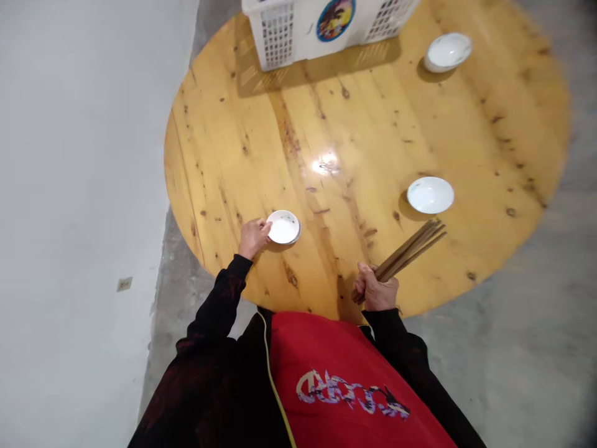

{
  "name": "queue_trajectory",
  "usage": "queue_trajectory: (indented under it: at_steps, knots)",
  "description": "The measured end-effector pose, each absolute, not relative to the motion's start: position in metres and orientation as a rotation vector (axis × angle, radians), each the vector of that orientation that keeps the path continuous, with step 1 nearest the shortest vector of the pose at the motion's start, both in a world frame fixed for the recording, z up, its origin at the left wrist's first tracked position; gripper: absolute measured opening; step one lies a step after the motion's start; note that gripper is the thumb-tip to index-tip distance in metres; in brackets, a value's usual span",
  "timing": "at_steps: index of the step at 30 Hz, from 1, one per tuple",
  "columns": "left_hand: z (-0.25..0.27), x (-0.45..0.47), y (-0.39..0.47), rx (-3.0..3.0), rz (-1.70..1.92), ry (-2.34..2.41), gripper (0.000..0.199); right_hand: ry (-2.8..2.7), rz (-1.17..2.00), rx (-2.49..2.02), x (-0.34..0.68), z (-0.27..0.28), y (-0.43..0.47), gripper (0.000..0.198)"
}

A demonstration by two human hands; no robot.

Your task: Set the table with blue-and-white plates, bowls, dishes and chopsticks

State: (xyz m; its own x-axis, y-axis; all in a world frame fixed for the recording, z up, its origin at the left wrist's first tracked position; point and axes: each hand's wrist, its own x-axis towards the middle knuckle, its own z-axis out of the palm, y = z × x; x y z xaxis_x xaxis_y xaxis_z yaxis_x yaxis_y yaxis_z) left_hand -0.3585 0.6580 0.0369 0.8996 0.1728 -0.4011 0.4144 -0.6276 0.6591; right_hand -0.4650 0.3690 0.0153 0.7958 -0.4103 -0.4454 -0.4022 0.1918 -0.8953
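Note:
My left hand pinches the near-left rim of a small white bowl at the table's front left. The bowl sits at or just over the wood; which one I cannot tell. In my right hand is a bundle of several brown chopsticks, gripped near one end and fanning out slightly toward the upper right. Just beyond their tips stands a second white bowl, upright. A third white bowl rests farther back on the right.
The round wooden table has a glossy top with dark knots. A white plastic basket with a round picture stands at its far edge. A white wall lies to the left, and grey concrete floor surrounds the table.

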Motion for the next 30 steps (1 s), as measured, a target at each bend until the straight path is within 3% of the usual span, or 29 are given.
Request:
queue_trajectory:
  at_steps: [12,18,30]
  knots:
    - [0.017,-0.366,0.655,2.498,-0.180,0.468,0.036,0.875,-0.142,-1.279,-0.440,0.009,0.311,0.052]
    - [0.013,-0.375,0.648,2.189,-0.437,0.589,0.029,1.052,-0.164,-1.218,-0.385,0.008,0.255,0.030]
    - [0.008,-0.363,0.635,1.973,-0.476,0.663,0.008,1.011,-0.247,-1.447,-0.292,-0.015,0.223,0.014]
